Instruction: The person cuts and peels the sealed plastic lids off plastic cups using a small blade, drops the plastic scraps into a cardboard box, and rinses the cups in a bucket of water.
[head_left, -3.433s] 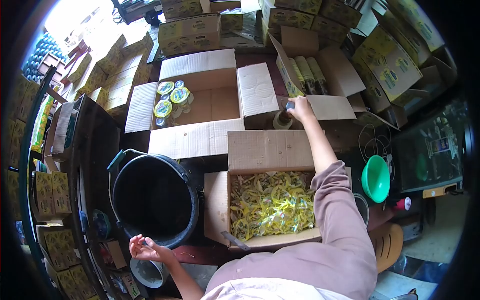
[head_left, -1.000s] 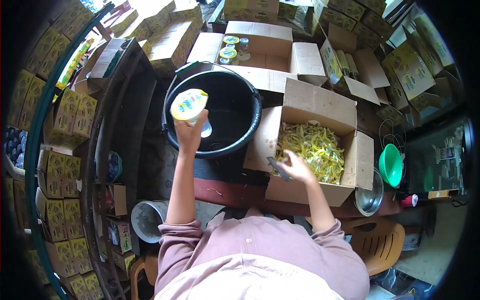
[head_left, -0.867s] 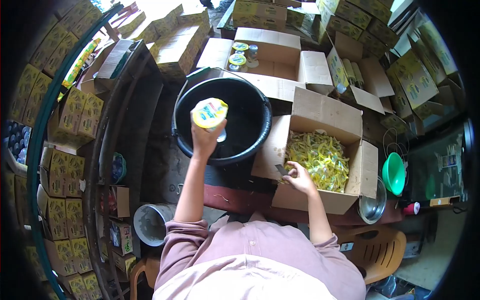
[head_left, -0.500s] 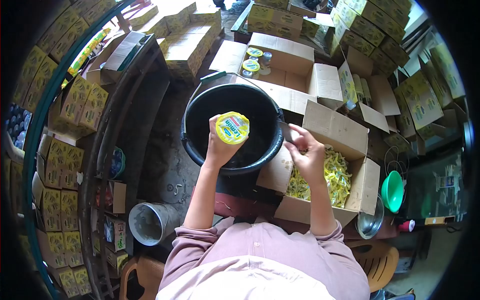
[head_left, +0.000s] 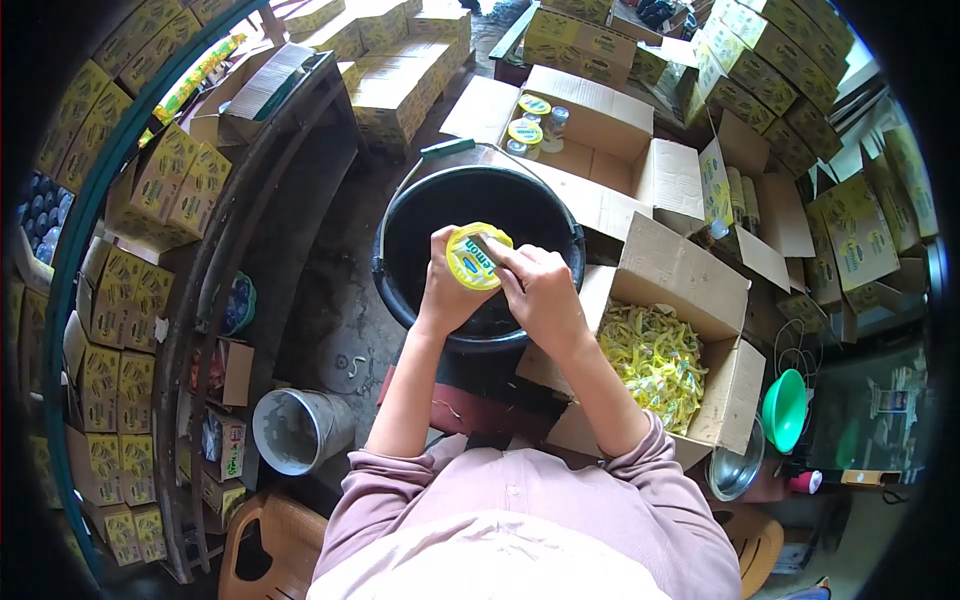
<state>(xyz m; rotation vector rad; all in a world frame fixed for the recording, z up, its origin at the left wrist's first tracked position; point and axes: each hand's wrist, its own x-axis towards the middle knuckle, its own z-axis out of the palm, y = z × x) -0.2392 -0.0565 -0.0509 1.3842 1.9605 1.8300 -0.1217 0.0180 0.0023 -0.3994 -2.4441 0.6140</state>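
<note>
Over the black bucket (head_left: 400, 205), my left hand (head_left: 446, 287) is wrapped round a cup stack (head_left: 470, 262) whose round yellow lid reads "Lemon". My right hand (head_left: 543, 290) pinches a small dark flat blade (head_left: 484, 246) and holds it against the lid near its upper edge. Right of the bucket stands an open carton (head_left: 722, 400) full of yellow plastic strips (head_left: 650, 360). Behind the bucket, another open carton (head_left: 600, 205) holds several lidded cups (head_left: 525, 130) in its left corner.
A green bowl (head_left: 786, 410) and a metal bowl (head_left: 737, 470) are at the right. A grey bucket (head_left: 300, 430) stands lower left beside a dark shelf. Printed cartons (head_left: 395, 90) are stacked all around. Orange chairs (head_left: 275, 550) flank me.
My right hand has moved left with the blade from beside the bucket's rim onto the lid. My left hand still holds the cup stack over the bucket. The view has shifted slightly.
</note>
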